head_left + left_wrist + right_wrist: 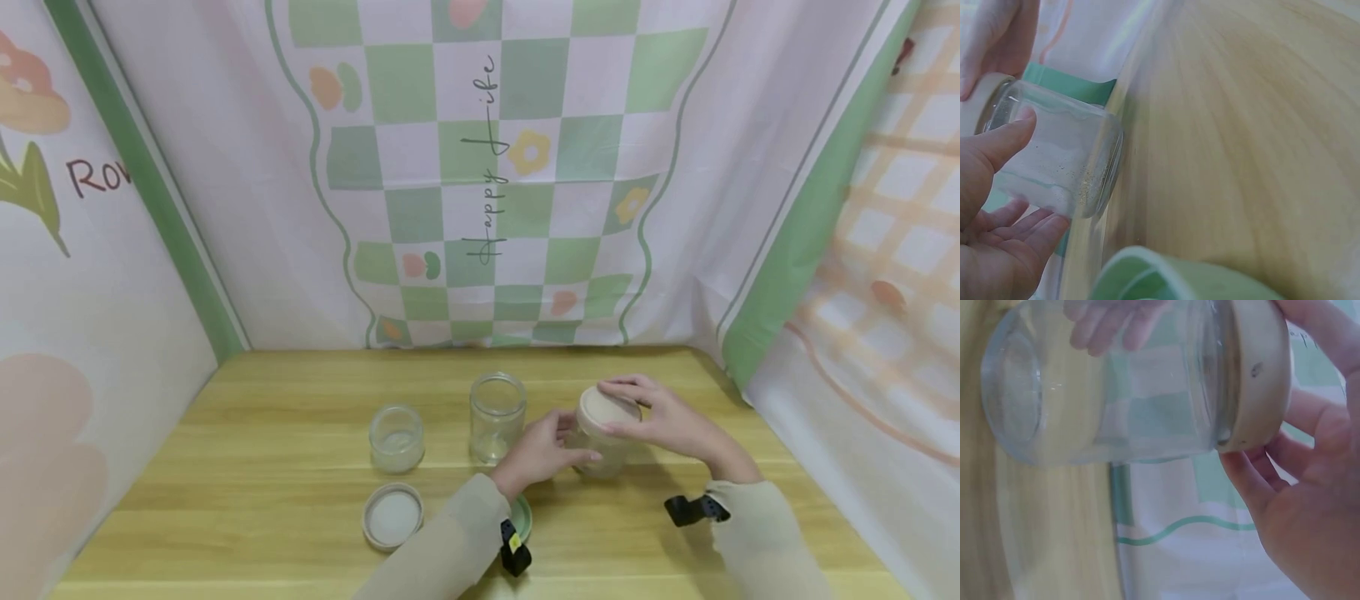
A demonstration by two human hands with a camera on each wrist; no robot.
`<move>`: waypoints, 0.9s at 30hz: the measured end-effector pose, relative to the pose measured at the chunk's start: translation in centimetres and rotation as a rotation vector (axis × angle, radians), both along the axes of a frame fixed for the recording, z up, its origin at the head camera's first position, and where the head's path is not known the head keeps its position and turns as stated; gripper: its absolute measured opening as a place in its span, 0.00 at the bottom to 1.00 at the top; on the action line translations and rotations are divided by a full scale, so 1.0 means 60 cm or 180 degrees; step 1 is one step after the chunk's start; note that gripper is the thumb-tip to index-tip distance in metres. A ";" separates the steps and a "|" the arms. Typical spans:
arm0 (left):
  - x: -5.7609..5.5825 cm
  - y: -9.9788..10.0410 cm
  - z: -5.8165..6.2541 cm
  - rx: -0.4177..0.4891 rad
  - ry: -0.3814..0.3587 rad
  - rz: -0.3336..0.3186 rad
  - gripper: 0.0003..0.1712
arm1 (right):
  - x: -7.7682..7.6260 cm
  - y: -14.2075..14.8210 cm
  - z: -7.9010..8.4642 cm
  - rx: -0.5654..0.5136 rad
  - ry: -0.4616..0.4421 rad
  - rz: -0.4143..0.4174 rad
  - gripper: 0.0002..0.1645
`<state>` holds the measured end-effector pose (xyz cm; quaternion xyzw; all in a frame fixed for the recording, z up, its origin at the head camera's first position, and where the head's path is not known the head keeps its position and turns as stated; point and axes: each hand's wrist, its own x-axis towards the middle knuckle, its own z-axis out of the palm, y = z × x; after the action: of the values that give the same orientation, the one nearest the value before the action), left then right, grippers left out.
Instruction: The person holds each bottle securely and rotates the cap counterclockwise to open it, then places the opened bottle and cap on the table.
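A glass jar [1054, 156] with a cream lid [609, 407] stands upright at the right of the wooden table. My right hand [671, 419] grips the lid from above, its thumb and fingers around the rim, as the right wrist view shows closely. Around the side of the jar is my left hand [546, 448], with the thumb on the near side and the fingers on the far side. The left wrist view shows the thumb against the glass below the lid [1257, 375]. Whether the lid sits fully down on the jar cannot be told.
An open tall jar [498, 417] stands left of the hands, and a short open jar [396, 440] further left. In front lies another cream lid [393, 517]. A green lid [521, 521] is partly hidden under the left forearm. Patterned curtains [495, 167] bound the table.
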<state>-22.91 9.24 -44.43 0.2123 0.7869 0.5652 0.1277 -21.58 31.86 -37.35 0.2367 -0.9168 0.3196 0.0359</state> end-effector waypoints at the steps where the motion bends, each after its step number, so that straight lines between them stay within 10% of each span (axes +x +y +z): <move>1: 0.000 0.000 0.000 -0.0012 0.0001 0.0004 0.38 | -0.002 0.003 0.002 0.0006 -0.0041 0.0056 0.39; 14: 0.000 0.000 0.001 -0.0012 -0.0055 0.0036 0.39 | -0.016 0.009 0.013 0.0081 -0.0124 0.0427 0.38; 27: 0.000 -0.002 -0.001 0.0003 -0.0030 0.0007 0.39 | 0.008 -0.023 0.004 -0.0080 0.0107 -0.0273 0.31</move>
<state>-22.90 9.13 -44.48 0.2089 0.7862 0.5667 0.1307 -21.12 30.50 -37.08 0.2020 -0.9213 0.3252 0.0679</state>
